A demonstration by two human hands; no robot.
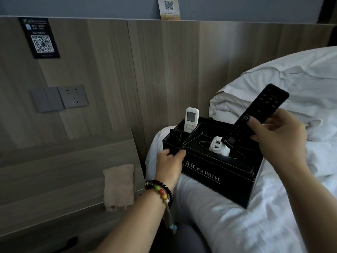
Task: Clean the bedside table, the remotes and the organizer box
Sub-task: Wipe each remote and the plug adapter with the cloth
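**On the bed: organizer box, both hands on remotes**

On the white bedsheet (237,221) sat the black leather-look rectangular organizer box (218,172) with "HOTEL" lettering on its front, just beside the bedside table. Right hand (279,141) gripped a long black slim remote (259,114), thumb on top, fingers curled under; remote tilted, lower end over the box's oval tissue slot. White plug adapter (219,147) stuck up out of that slot. Left hand (170,161) pinched a second black remote (176,140) at the box's near-left corner; that remote stood in the left compartment. White air-conditioner remote with small screen (191,119) stood upright in the rear-left compartment. Beaded bracelet (160,190) on the left wrist.

Wood-grain bedside table (54,189) to the left, folded beige cloth (118,187) lying on its right edge. Grey wall socket panel (73,96) and black QR-code sign (41,38) on the wood headboard wall behind. White pillow (300,84) behind the box.
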